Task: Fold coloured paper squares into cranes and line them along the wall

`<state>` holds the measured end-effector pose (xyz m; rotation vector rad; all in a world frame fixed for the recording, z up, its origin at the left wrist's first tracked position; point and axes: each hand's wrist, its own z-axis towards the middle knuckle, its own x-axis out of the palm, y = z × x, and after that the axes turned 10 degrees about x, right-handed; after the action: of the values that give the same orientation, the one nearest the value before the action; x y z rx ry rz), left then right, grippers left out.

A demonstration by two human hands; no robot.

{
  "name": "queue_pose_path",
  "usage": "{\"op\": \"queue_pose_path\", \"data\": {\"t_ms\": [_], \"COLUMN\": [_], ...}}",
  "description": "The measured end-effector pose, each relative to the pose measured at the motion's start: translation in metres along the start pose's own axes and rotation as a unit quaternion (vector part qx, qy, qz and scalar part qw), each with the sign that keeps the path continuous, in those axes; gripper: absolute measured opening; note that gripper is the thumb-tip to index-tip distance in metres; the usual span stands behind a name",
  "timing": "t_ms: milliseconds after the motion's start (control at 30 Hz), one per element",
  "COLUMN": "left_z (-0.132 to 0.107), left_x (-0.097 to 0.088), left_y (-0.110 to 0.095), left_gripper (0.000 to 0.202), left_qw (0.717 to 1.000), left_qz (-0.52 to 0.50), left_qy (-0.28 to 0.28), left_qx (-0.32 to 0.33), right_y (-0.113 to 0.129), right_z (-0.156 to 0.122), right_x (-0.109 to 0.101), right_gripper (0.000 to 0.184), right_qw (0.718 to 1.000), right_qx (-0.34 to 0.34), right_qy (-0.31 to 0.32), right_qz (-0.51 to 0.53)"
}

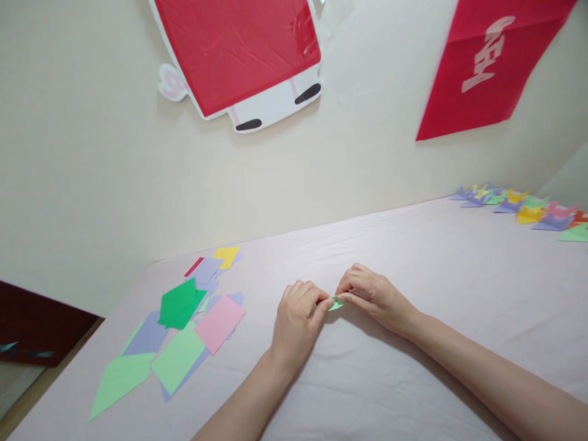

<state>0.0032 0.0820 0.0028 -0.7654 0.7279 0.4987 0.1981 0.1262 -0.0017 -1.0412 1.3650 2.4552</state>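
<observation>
A small folded piece of light green paper [336,304] is pinched between my two hands, just above the pale sheet. My left hand [298,315] grips its left end with thumb and fingers. On the other side, my right hand [374,300] holds the right end between thumb and forefinger. Most of the paper is covered by my fingers, so its full folded shape is hidden.
Loose paper sheets lie at left, among them green [179,304], pink [220,323] and light green [124,376]. Several folded paper figures [530,214] line the far right edge. Behind the pale sheet [390,257] rises a wall [376,159] with red decorations [243,55].
</observation>
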Motion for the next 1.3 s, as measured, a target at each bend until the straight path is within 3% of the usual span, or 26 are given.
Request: {"op": "queue_pose_path", "data": {"t_ms": [200,400,533,633,733,1000,1167,1300], "left_z": [-0.001,0.0,0.002,0.003,0.002,0.001,0.003,0.004], "left_x": [-0.002,-0.007,-0.004,-0.002,-0.001,0.004,0.003,0.004], "left_y": [0.001,0.006,0.002,-0.002,-0.003,-0.006,-0.007,-0.006], "left_gripper": [0.017,0.02,0.019,0.019,0.018,0.009,0.017,0.017], "left_qw": [1.0,0.994,0.991,0.99,0.988,0.978,0.965,0.957], "left_qz": [0.008,-0.042,-0.038,-0.028,-0.04,-0.132,-0.196,-0.227], "left_qy": [0.004,-0.074,-0.116,-0.136,-0.148,-0.097,-0.1,-0.09], "left_qx": [0.0,-0.064,-0.057,-0.028,-0.025,-0.128,-0.141,-0.156], "right_y": [-0.004,-0.005,0.016,0.029,0.031,0.024,0.019,0.016], "right_z": [0.001,0.001,0.002,0.004,0.003,-0.001,0.001,0.001], "right_x": [-0.004,-0.012,0.009,0.026,0.031,0.029,0.032,0.032], "right_gripper": [0.025,0.022,0.024,0.028,0.025,0.021,0.02,0.021], "right_qw": [1.0,0.983,0.951,0.924,0.915,0.943,0.923,0.912], "right_qx": [0.031,0.136,0.213,0.235,0.235,0.183,0.207,0.222], "right_qy": [-0.005,-0.111,-0.02,-0.016,-0.051,-0.064,-0.08,-0.056], "right_qz": [0.001,0.053,0.221,0.302,0.324,0.27,0.313,0.341]}}
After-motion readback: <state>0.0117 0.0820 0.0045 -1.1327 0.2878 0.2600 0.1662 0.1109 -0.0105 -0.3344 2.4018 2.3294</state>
